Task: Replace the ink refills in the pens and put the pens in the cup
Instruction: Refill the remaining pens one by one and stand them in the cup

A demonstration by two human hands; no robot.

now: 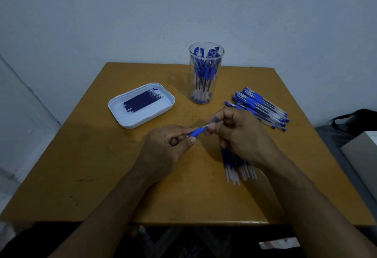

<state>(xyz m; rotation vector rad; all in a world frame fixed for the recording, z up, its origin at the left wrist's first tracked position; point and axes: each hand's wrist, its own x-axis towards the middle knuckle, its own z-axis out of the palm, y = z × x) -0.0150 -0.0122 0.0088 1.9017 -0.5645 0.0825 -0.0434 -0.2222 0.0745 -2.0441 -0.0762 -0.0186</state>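
Both hands' fingers (pixel 192 140) pinch one blue rubber-gripped pen (pixel 196 132) above loose refills (pixel 238 168).

On the worktop (pixel 91 176): tray (pixel 130 122) left-behind the grips; cup (pixel 206 94) behind; pens (pixel 263 107) right-behind; refills (pixel 238 169) under the right grip (pixel 242 135).

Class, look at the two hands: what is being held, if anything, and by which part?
Both hands hold one pen. The left hand pinches its blue rubber grip; the right hand takes the end beyond the grip, which its fingers hide.
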